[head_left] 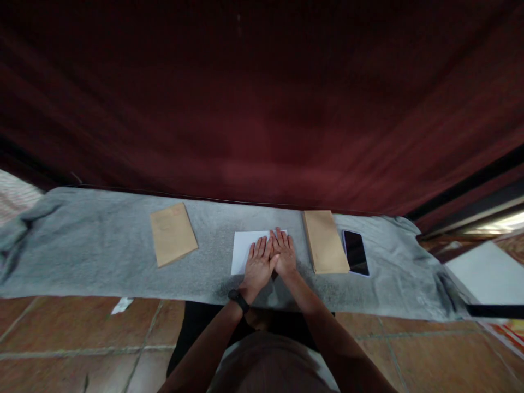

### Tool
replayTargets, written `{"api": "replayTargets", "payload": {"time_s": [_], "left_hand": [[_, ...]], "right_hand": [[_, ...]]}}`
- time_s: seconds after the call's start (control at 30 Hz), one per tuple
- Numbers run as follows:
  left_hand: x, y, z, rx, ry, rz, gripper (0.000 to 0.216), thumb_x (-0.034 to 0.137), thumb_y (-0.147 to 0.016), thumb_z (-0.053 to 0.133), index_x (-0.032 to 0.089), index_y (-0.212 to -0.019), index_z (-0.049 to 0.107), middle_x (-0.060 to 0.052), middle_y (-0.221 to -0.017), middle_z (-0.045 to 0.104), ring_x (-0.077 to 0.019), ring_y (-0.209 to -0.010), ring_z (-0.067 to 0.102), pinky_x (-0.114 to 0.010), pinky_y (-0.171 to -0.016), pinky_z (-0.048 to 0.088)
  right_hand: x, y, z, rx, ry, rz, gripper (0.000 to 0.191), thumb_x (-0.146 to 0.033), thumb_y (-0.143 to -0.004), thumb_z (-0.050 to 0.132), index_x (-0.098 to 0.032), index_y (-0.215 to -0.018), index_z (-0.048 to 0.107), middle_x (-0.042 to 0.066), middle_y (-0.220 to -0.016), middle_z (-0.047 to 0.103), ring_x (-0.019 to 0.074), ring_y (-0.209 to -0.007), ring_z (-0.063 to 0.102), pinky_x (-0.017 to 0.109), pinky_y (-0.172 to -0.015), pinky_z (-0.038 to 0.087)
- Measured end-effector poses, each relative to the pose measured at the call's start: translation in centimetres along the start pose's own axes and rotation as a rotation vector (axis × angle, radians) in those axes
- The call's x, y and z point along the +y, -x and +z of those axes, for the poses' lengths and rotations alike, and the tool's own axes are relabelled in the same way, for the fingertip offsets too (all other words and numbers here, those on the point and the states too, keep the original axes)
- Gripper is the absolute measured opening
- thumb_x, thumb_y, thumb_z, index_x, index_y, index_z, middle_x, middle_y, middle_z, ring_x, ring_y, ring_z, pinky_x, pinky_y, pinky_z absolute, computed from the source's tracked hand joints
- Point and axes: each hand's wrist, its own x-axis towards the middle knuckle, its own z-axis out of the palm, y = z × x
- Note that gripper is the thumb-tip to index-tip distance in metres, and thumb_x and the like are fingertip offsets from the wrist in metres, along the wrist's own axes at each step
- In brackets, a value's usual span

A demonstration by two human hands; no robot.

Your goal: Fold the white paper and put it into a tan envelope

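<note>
A white sheet of paper (240,252) lies on the grey cloth in front of me, its right part covered by my hands. Flat on the paper rests my left hand (258,265), fingers stretched out and a dark watch on its wrist. My right hand (285,256) lies flat beside it, over the paper's right side, with the two thumbs overlapping. To the right is a stack of brown envelopes (326,242). Another brown envelope (173,234) lies to the left, slightly turned.
A phone (356,252) with a dark screen lies right of the stack. The grey cloth (110,240) covers a narrow bench against a dark red surface (262,120). A white box-like object (489,273) stands at the far right. A white scrap (121,305) lies on the tiled floor.
</note>
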Motion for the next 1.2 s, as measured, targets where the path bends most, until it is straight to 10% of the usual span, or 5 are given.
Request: {"api": "replayTargets", "payload": {"time_s": [0.3, 0.57, 0.9, 1.2], "left_hand": [[-3.4, 1.7, -0.9, 0.063, -0.091, -0.109, 0.06, 0.041, -0.107, 0.035, 0.012, -0.159, 0.041, -0.018, -0.164, 0.041, -0.0313, -0.155, 0.033, -0.054, -0.126, 0.027], [-3.0, 1.5, -1.4, 0.025, -0.106, -0.123, 0.059, 0.047, -0.104, 0.044, 0.022, -0.157, 0.046, -0.016, -0.167, 0.035, -0.0353, -0.156, 0.03, -0.057, -0.125, 0.028], [-2.9, 1.6, -1.8, -0.039, -0.054, -0.143, 0.058, 0.036, -0.102, 0.047, 0.025, -0.159, 0.043, -0.011, -0.17, 0.03, -0.0331, -0.158, 0.024, -0.057, -0.127, 0.024], [-1.6, -0.4, -0.7, -0.044, -0.011, -0.07, 0.055, 0.028, -0.104, 0.035, 0.012, -0.155, 0.048, -0.015, -0.164, 0.042, -0.028, -0.156, 0.031, -0.051, -0.129, 0.023]], "right_hand": [[0.0, -0.1, 0.1, 0.064, 0.009, 0.031, 0.048, -0.034, -0.109, 0.042, -0.019, -0.154, 0.051, 0.014, -0.162, 0.044, 0.0314, -0.149, 0.04, 0.052, -0.121, 0.028], [2.2, -1.5, -1.1, 0.012, 0.036, 0.074, 0.049, -0.036, -0.11, 0.038, -0.021, -0.156, 0.049, 0.012, -0.163, 0.043, 0.0296, -0.149, 0.041, 0.054, -0.124, 0.025], [-1.8, 3.8, -2.2, -0.022, -0.051, -0.142, 0.049, -0.032, -0.11, 0.037, -0.019, -0.155, 0.049, 0.01, -0.163, 0.043, 0.0267, -0.152, 0.038, 0.049, -0.125, 0.028], [-0.2, 4.8, -2.9, 0.042, 0.025, -0.021, 0.049, -0.03, -0.108, 0.045, -0.015, -0.155, 0.049, 0.018, -0.163, 0.04, 0.0307, -0.151, 0.04, 0.053, -0.121, 0.034]]}}
